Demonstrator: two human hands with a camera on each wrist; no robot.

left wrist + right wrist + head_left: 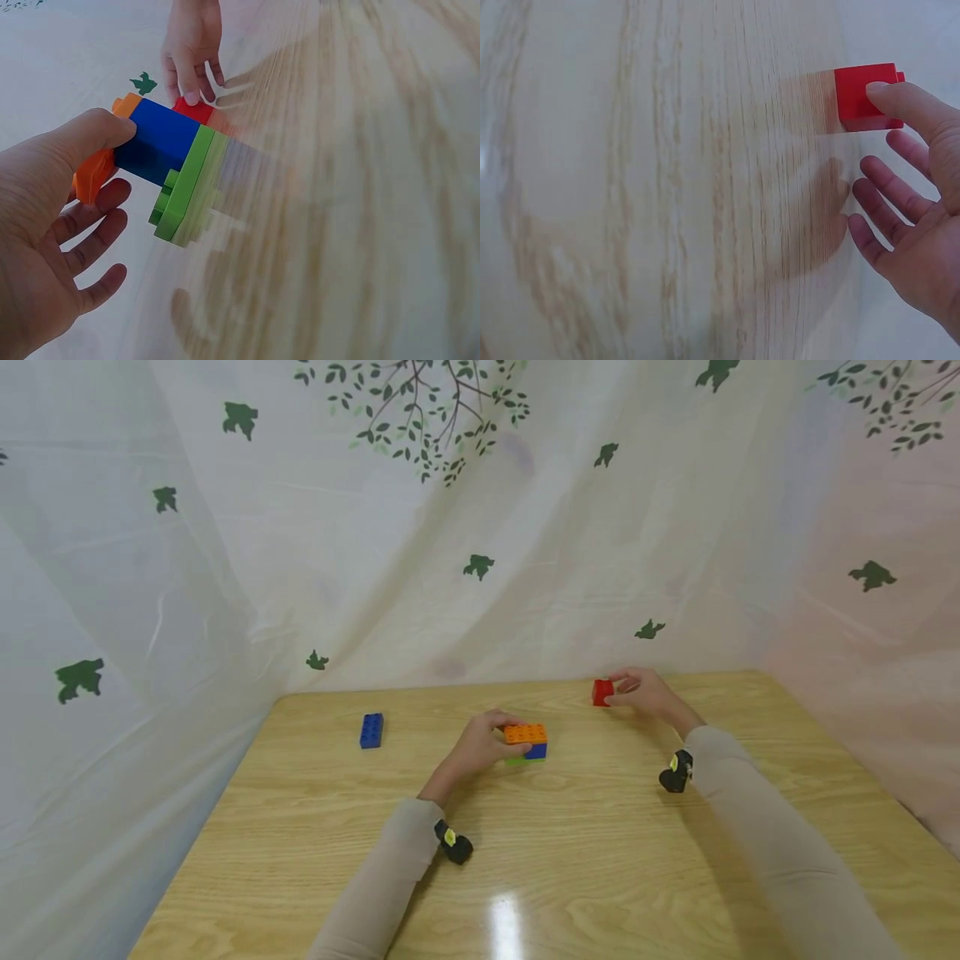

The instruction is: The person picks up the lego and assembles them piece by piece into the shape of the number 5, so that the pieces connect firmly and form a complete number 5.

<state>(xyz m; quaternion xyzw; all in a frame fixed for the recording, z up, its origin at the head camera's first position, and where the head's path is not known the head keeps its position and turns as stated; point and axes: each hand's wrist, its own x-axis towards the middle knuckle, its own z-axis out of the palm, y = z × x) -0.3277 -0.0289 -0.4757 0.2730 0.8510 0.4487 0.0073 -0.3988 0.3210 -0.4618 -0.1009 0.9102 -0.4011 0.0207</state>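
**Two Pinches at Once**

The left hand [478, 745] pinches a stack of orange, blue and green plastic bricks [525, 733] nearer the middle; the right hand [647, 691] pinches a red plastic block [602, 693] near the far edge. A skewed squeeze could pry the stack apart; a slack thumb could tip the red block. Beyond the wood-grain table [600, 843] (glossy, apparently) hangs white, leaf-printed fabric [375, 568].
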